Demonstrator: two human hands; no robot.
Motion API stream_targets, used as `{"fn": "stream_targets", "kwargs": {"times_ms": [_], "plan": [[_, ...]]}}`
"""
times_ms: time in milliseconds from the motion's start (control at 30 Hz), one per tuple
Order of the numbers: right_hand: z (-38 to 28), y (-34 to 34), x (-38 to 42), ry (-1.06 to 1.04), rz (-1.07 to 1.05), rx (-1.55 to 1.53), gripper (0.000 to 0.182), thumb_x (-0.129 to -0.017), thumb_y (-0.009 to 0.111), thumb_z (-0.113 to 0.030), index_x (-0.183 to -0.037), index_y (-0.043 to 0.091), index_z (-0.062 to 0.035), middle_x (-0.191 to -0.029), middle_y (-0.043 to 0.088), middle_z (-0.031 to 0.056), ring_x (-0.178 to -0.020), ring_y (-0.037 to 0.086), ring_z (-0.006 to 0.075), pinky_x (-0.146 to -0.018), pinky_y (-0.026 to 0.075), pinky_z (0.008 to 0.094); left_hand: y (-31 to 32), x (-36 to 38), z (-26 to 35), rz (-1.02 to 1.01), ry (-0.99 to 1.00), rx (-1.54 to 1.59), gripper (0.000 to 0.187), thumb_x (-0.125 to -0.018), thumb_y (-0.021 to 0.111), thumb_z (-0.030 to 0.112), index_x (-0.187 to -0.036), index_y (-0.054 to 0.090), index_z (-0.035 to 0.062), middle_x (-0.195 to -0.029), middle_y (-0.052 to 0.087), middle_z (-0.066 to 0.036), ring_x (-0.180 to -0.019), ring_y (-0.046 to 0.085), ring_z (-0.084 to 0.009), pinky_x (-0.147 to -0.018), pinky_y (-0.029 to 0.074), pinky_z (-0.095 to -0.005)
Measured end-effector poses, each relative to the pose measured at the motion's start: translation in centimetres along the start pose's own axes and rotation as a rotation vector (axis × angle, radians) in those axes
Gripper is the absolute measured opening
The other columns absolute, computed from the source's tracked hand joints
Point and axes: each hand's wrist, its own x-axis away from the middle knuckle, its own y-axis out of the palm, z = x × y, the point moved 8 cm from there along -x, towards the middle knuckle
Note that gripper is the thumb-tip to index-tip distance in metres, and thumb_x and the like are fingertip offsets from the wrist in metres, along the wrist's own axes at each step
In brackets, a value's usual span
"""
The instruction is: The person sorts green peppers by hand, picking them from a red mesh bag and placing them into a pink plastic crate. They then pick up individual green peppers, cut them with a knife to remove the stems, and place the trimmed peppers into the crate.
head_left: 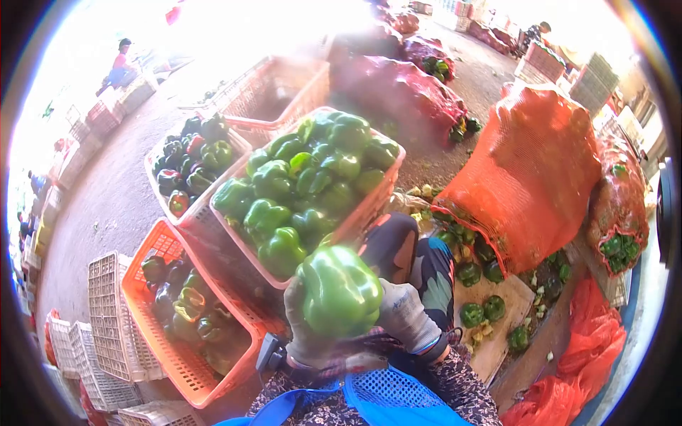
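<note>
A large green bell pepper (341, 291) is held up in front of my lap, between my two gloved hands. My left hand (304, 339), in a grey glove, wraps the pepper's left side and underside. Against its right side rests my right hand (408, 316), also gloved, with its fingers closed and partly hidden behind the pepper. Just beyond is a pink crate (369, 206) heaped with green bell peppers (312, 177). An orange crate (241, 358) at my left holds darker peppers (188, 305), a few with reddish or yellowish patches.
Behind stand a smaller crate (238, 145) of dark and reddish peppers and another pink crate (273, 85). On the right, an orange mesh sack (526, 177) spills peppers onto the ground near a cardboard sheet (497, 341). White crates (106, 319) stand at far left. People sit in the distance.
</note>
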Motion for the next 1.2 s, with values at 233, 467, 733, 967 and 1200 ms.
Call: {"fn": "stream_targets", "kwargs": {"times_ms": [233, 467, 733, 967, 1200], "plan": [[-2.0, -1.5, -3.5, -0.135, -0.024, 0.196, 0.028, -0.093, 0.072, -0.038, -0.108, 0.067, -0.0148, -0.066, 0.059, -0.0006, -0.058, 0.067, 0.0172, -0.049, 0.053, 0.0347, -2.5, -2.4, 2.5, -0.211, -0.125, 0.865, 0.056, -0.098, 0.063, 0.046, -0.137, 0.060, 0.0066, -0.124, 0.066, -0.010, -0.111, 0.065, -0.0251, -0.099, 0.055, -0.0408], [-2.9, 0.5, -9.4, 0.277, -0.380, -0.558, 0.100, -0.082, 0.090, -0.030, -0.162, 0.034, -0.0050, -0.123, 0.069, 0.0257, -0.106, 0.074, 0.0320, -0.096, 0.057, 0.0380, -6.1, -3.2, 6.1, -0.212, 0.177, 0.059, 0.091, -0.077, 0.089, 0.028, -0.151, 0.042, 0.0032, -0.137, 0.060, -0.015, -0.125, 0.061, -0.0253, -0.107, 0.052, -0.0398], [-2.8, 6.7, -6.5, 0.353, -0.508, -0.745, 0.102, -0.076, 0.091, -0.039, -0.155, 0.037, -0.0054, -0.133, 0.064, 0.0283, -0.123, 0.066, 0.0420, -0.101, 0.054, 0.0445, -7.8, -2.4, 1.8, -0.335, -0.281, -0.125, 0.121, -0.058, 0.104, 0.035, -0.153, 0.037, -0.0010, -0.146, 0.053, -0.012, -0.137, 0.051, -0.0216, -0.117, 0.042, -0.0382], [-1.7, 7.3, -4.7, 0.366, -0.746, -0.883, 0.083, -0.078, 0.086, -0.028, -0.148, 0.046, -0.0067, -0.118, 0.072, 0.0186, -0.112, 0.072, 0.0311, -0.098, 0.055, 0.0399, -8.3, -2.2, 0.4, -0.439, -0.519, -0.173, 0.109, -0.054, 0.100, 0.032, -0.145, 0.051, -0.0012, -0.135, 0.063, -0.010, -0.125, 0.061, -0.0188, -0.111, 0.047, -0.0364], [0.2, 9.1, -2.0, 0.780, -0.607, -1.824, 0.118, -0.090, 0.080, -0.029, -0.169, -0.006, -0.0181, -0.159, 0.043, 0.0118, -0.145, 0.045, 0.0260, -0.122, 0.034, 0.0419, -9.7, -3.4, -2.8, -0.472, -0.218, 0.366, 0.107, -0.075, 0.078, 0.069, -0.149, 0.044, 0.0000, -0.136, 0.062, -0.015, -0.123, 0.064, -0.0287, -0.110, 0.050, -0.0441]]}}
